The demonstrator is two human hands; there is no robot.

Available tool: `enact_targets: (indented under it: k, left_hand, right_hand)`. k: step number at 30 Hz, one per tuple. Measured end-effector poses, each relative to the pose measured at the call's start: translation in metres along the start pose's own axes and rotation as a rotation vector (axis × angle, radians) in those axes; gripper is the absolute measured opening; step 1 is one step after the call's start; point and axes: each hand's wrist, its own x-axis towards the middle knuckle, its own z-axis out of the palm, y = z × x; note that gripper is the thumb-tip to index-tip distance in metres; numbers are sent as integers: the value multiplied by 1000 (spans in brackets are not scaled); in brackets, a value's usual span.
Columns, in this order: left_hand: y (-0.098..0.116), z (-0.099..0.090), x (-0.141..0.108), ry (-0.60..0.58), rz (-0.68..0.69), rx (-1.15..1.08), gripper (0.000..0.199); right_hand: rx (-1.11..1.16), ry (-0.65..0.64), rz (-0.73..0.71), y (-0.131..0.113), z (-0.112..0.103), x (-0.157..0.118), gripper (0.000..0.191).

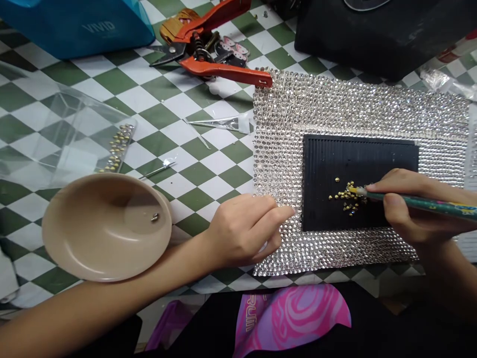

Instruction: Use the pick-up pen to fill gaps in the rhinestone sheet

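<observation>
My right hand [413,209] grips a dark green patterned pencil-like stick [428,203], its pale yellowish tip down among small gold-backed rhinestones [350,203]. These lie loose in a cluster on a black ridged tray [324,164]. The tray rests on a glittering silver rhinestone mat [279,149]. Left of the tray, my left hand [248,226] lies over the mat's edge with its fingers curled and the forefinger reaching toward the tray. Whatever those fingers may hold is hidden.
A beige bowl [89,238] with a small metal piece stands by my left forearm. Behind it lies a clear bag [74,134] of gold stones. Orange-handled pruning shears [223,69] touch the mat's far corner. Tweezers [160,170], a blue bag [82,30] and a black bag [372,44] are around.
</observation>
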Motion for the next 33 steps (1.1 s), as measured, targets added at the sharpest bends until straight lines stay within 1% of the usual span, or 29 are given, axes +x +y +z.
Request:
enact_targets:
  k: [3, 6, 8, 11, 13, 15, 17, 19, 22, 24, 28, 33]
  left_hand:
    - [0, 0, 0, 7, 5, -1, 24]
    - [0, 0, 0, 1, 3, 0, 23]
    - [0, 0, 0, -4, 3, 3, 23]
    - [0, 0, 1, 0, 10, 3, 23]
    - [0, 0, 1, 4, 11, -1, 23]
    - [0, 0, 1, 8, 8, -5, 23]
    - [0, 0, 1, 10, 5, -10, 23]
    - [0, 0, 1, 7, 6, -14, 23]
    - [1, 1, 1, 10, 10, -17, 22]
    - [1, 1, 1, 10, 12, -22, 22]
    - [0, 1, 1, 10, 12, -31, 23]
    - [0, 1, 1, 15, 11, -35, 22]
  right_hand:
    - [27, 20, 32, 6, -1, -2, 25]
    - [79, 57, 5, 12, 0, 1, 26]
    - [93, 110, -47, 14, 4, 10, 24]
    - [51, 194, -90, 9, 14, 35, 13]
    - [6, 141, -79, 3, 23, 56, 11]
    - [-9, 53, -129, -1, 33, 76, 12]
    - [44, -3, -172, -1, 44, 91, 13]
    - [96, -36, -193, 1, 53, 101, 12]
    - [103, -54, -211, 4, 63, 106, 12]
    - [76, -45, -228, 4, 66, 106, 12]
    - [12, -54, -255, 3, 65, 106, 13]
    - [33, -89, -265, 2, 64, 105, 10]
